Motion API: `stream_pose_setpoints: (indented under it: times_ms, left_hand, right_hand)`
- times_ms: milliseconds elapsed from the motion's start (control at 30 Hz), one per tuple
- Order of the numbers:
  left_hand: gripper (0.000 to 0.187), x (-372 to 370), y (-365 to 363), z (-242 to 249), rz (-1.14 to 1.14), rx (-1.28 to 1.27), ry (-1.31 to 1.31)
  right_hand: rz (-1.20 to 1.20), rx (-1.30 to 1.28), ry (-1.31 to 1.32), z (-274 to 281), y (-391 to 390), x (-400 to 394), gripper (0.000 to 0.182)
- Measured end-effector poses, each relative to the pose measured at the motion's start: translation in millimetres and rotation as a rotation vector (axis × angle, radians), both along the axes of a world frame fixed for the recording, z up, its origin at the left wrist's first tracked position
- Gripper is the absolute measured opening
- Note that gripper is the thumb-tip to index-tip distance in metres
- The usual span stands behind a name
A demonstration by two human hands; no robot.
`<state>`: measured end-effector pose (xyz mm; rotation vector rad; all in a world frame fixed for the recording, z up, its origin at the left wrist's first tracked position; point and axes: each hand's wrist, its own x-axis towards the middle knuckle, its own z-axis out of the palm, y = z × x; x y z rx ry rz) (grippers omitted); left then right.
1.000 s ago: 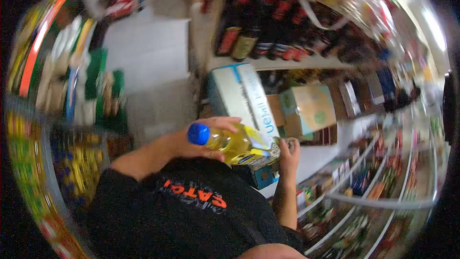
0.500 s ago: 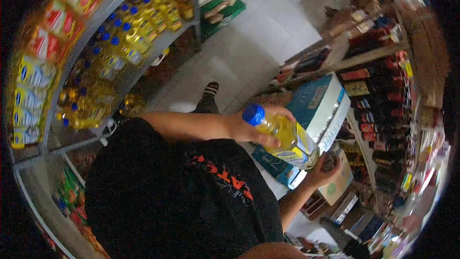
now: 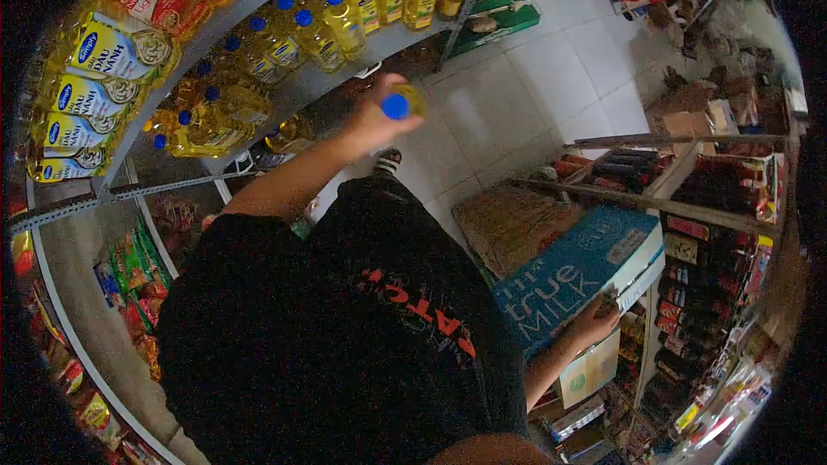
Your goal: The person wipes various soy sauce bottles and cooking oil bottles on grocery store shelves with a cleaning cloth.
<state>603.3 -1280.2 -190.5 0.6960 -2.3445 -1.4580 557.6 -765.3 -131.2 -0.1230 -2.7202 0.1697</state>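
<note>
My left hand (image 3: 379,120), slightly blurred, stretches out towards the oil shelf on the left. Its fingers wrap round a cooking oil bottle (image 3: 415,103), whose blue cap faces me; most of the bottle is hidden behind the cap and hand. Beside my right hip, my right hand (image 3: 594,323) has its fingers curled at the pale side edge of a blue TH true Milk carton box (image 3: 560,280). The fingertips are dark and hard to make out. Ahead of my left hand stand several yellow oil bottles (image 3: 345,26) with blue caps on a grey metal shelf (image 3: 405,41).
Oil pouches (image 3: 108,52) line the upper left shelf. Snack packets (image 3: 142,284) hang lower left. On the right, a wooden rack (image 3: 680,172) holds dark bottles (image 3: 676,327). A brown cardboard piece (image 3: 508,224) lies by the tiled floor (image 3: 482,103).
My left hand has carried the oil bottle away from the milk box, up and left towards the shelf. My right hand stays by the box. The view has shifted and grown sharper.
</note>
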Motion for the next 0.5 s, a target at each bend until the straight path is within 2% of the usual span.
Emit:
stream_pose_setpoints:
  times_ms: [67,133,233,267,300,367,400,467,500]
  left_hand:
    - [0.061,19.1,-51.1,-34.1,0.140,0.243,-0.162]
    - [0.060,49.0,-110.0,-101.7,0.189,0.258,-0.179]
    - [0.058,87.5,-168.8,-163.7,0.345,0.069,-0.089]
    - [0.057,98.1,-187.5,-180.5,0.370,0.179,-0.048]
    - [0.057,105.5,-206.4,-197.0,0.395,0.292,-0.006]
    - [0.057,112.3,-235.3,-207.3,0.427,0.498,0.076]
    - [0.058,114.4,-248.0,-203.6,0.435,0.591,0.113]
    - [0.058,112.7,-266.7,-202.3,0.408,0.571,0.110]
    - [0.059,109.4,-274.3,-204.2,0.371,0.458,0.070]
  right_hand:
    - [-0.032,-0.093,-0.019,1.9,-7.4,-1.3,0.030]
    - [-0.002,-0.099,-0.001,-2.6,-0.3,-2.0,0.031]
    - [-0.077,-0.183,0.023,-7.9,-2.1,-1.4,0.030]
    - [-0.097,-0.149,-0.021,-3.0,-4.3,-1.3,0.027]
    - [-0.071,-0.134,-0.024,-8.6,4.8,-1.5,0.032]
    - [-0.019,-0.102,-0.025,-20.7,29.0,-3.6,0.042]
    - [-0.070,-0.146,-0.095,-19.5,34.8,-2.8,0.043]
    - [-0.064,-0.121,-0.019,-27.7,42.4,-1.6,0.042]
    - [-0.059,-0.109,0.020,-30.0,42.5,-0.2,0.042]
